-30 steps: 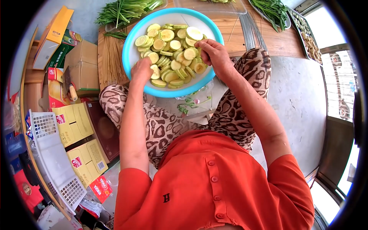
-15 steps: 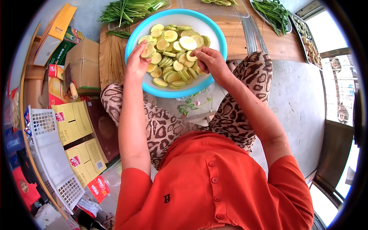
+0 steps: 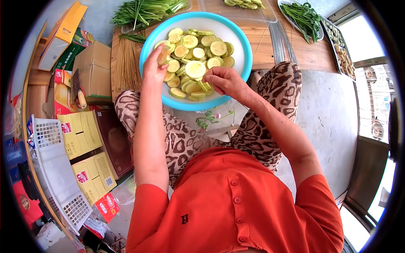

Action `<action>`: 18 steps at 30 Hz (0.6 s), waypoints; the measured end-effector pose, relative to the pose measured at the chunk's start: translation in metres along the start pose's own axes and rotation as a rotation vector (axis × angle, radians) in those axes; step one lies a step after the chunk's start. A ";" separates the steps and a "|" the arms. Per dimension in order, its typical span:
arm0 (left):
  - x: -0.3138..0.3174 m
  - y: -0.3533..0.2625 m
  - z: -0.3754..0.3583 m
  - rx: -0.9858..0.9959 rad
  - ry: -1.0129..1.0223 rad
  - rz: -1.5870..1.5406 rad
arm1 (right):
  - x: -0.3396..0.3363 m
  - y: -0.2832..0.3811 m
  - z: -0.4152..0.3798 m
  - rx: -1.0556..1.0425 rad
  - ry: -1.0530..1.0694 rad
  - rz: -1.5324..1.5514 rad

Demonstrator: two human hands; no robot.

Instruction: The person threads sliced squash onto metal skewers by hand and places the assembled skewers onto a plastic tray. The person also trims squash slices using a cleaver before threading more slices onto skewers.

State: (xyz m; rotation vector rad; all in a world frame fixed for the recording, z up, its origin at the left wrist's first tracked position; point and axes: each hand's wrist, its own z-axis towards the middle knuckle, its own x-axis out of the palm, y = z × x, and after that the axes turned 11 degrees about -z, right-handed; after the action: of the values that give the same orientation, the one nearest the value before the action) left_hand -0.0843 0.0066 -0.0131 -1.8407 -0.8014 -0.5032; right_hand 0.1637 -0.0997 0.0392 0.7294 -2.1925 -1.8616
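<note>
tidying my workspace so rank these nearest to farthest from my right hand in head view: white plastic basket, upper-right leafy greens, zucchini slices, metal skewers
1. Zucchini slices, in basin beside right hand
2. Metal skewers, right of basin
3. Leafy greens, upper right
4. White plastic basket, lower left

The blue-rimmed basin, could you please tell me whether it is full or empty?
Partly full: green-edged slices lie heaped in the blue-rimmed basin, while its white inside shows bare toward the right rim.
</note>
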 end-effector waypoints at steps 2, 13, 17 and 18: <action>0.001 -0.001 -0.001 0.013 0.003 0.009 | 0.001 0.001 -0.001 0.003 0.001 -0.004; 0.003 -0.005 -0.003 0.060 0.015 0.040 | 0.000 -0.002 -0.001 0.005 0.010 -0.031; 0.006 -0.005 -0.006 0.078 -0.039 0.067 | 0.001 -0.003 -0.001 0.006 0.007 -0.040; 0.005 -0.004 -0.004 0.092 -0.034 0.071 | 0.001 -0.004 -0.001 0.011 0.008 -0.033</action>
State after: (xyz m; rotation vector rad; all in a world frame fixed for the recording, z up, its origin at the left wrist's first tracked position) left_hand -0.0834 0.0049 -0.0058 -1.7903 -0.7670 -0.3844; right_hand 0.1640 -0.1015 0.0352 0.7780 -2.2001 -1.8600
